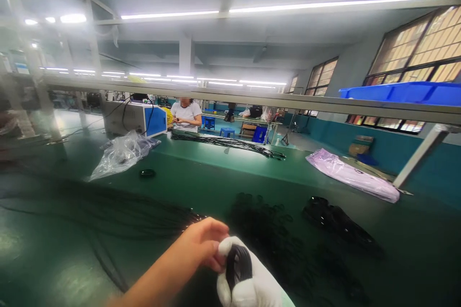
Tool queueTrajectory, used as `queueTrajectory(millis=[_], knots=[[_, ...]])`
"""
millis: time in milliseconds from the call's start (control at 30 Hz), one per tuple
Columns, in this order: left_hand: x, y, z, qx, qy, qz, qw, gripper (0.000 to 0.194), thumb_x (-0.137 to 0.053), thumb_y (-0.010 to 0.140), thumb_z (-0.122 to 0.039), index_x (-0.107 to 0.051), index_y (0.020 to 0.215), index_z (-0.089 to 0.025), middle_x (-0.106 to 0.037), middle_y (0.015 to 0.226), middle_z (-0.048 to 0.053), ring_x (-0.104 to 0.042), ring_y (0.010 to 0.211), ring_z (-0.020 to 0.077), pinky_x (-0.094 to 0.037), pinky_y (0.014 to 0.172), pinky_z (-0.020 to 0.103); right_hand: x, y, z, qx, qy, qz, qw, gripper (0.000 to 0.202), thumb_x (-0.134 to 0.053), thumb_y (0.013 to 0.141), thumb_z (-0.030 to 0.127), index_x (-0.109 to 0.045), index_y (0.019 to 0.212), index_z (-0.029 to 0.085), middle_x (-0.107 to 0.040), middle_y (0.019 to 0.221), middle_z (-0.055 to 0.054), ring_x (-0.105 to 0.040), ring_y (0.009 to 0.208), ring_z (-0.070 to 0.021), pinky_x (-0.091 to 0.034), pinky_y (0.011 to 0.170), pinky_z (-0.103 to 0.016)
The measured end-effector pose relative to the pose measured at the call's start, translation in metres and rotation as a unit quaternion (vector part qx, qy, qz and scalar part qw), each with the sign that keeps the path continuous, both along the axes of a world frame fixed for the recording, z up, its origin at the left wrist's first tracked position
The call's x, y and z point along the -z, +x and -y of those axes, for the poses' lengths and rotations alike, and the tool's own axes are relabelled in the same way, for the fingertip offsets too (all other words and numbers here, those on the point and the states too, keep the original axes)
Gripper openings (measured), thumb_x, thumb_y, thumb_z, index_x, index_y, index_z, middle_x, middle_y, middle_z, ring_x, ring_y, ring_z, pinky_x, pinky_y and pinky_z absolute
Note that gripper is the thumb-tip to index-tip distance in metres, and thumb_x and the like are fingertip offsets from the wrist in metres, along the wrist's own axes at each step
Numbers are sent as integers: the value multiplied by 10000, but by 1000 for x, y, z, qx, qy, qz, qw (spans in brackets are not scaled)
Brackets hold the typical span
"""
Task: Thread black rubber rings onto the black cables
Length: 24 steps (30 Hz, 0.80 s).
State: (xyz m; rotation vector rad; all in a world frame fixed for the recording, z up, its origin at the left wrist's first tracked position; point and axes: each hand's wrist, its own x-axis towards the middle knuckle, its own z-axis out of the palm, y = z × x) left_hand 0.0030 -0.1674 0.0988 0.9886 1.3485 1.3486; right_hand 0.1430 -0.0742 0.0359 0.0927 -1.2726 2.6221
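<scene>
My right hand (248, 280), in a white glove, is wrapped round a small coil of black cable (238, 265) at the bottom centre. My bare left hand (207, 243) meets it from the left, its fingers bent and touching the gloved fingertips; whatever lies between those fingers is too small to make out. Long black cables (144, 211) with shiny ends stretch over the green table (201, 177) to the left of my hands. Beyond my right hand lies a heap of small black rings (266, 220).
Black coiled bundles (338, 223) and a pink plastic-wrapped package (353, 172) lie right. More cables (230, 144) lie at the far edge. A clear bag (124, 153) and blue-grey machine (137, 119) stand left. A person (186, 114) sits beyond; a blue tray (403, 92) rests on the overhead rail.
</scene>
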Motion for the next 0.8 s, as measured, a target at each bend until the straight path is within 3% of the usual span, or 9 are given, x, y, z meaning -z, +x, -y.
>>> queueTrajectory(millis=[100, 167, 233, 333, 433, 533, 633, 700, 800], knots=[[-6, 3, 3, 5, 23, -164, 986, 524, -503, 638, -111, -603, 1138, -236, -597, 1152, 43, -548, 983, 198, -418, 876, 340, -7, 6, 3, 16, -1, 48, 999, 573, -725, 574, 172, -520, 1110, 174, -593, 703, 3, -496, 494, -71, -346, 465, -173], [-7, 6, 2, 19, 45, -279, 959, 497, -528, 641, -85, -658, 1080, -279, -634, 1073, 16, -512, 1034, 210, -369, 930, 342, -9, 8, 4, -3, -4, 52, 999, 495, -741, 590, 196, -562, 1042, 103, -583, 645, -13, -505, 508, -80, -360, 472, -176], [-5, 7, -1, 2, 54, -323, 945, 375, -550, 666, -101, -705, 964, -267, -657, 928, 12, -538, 940, 202, -397, 861, 326, -7, 8, 3, -4, -25, 48, 999, 410, -737, 669, 275, -576, 1000, 93, -604, 674, -40, -570, 578, -115, -413, 494, -187], [-2, 0, -7, 6, 28, -214, 976, 327, -597, 677, -156, -683, 986, -214, -631, 817, 1, -554, 726, 147, -432, 664, 266, 3, 3, 1, 12, -106, 72, 992, 379, -588, 833, 448, -562, 1032, 127, -628, 871, -82, -625, 672, -134, -478, 499, -198], [2, -9, -14, 49, -7, -55, 997, 375, -638, 640, -194, -641, 1010, -134, -575, 683, -26, -519, 560, 97, -414, 528, 223, 5, -3, 2, -6, -146, 134, 980, 530, -441, 865, 591, -576, 983, 92, -604, 856, -96, -574, 570, -89, -453, 438, -171], [9, -8, -20, -10, -37, -36, 999, 316, -652, 606, -212, -619, 897, -94, -524, 549, -55, -504, 468, 91, -402, 454, 212, -5, -7, 6, 78, -12, 135, 988, 515, -570, 796, 559, -541, 1083, 133, -566, 901, -76, -558, 678, -130, -482, 455, -211], [20, -1, -23, -79, -53, -67, 993, 292, -621, 616, -226, -582, 882, -111, -527, 484, -62, -503, 420, 99, -403, 416, 211, -18, -6, 9, 158, 140, 140, 967, 594, -738, 673, 343, -464, 1180, 199, -550, 969, -61, -541, 841, -189, -518, 528, -266], [29, 4, -21, -113, -54, -74, 989, 235, -576, 659, -275, -557, 847, -135, -544, 491, -52, -501, 411, 98, -395, 399, 206, -21, -3, 9, 140, 147, 131, 970, 535, -720, 678, 315, -483, 1141, 189, -549, 1012, -67, -542, 900, -200, -526, 611, -298], [43, 10, -13, -96, -68, -49, 992, 216, -590, 634, -340, -505, 721, -162, -523, 511, -51, -477, 424, 90, -347, 368, 187, -19, 0, 8, 113, 117, 117, 980, 485, -725, 668, 295, -505, 1086, 180, -548, 1052, -65, -571, 919, -212, -515, 695, -337]])
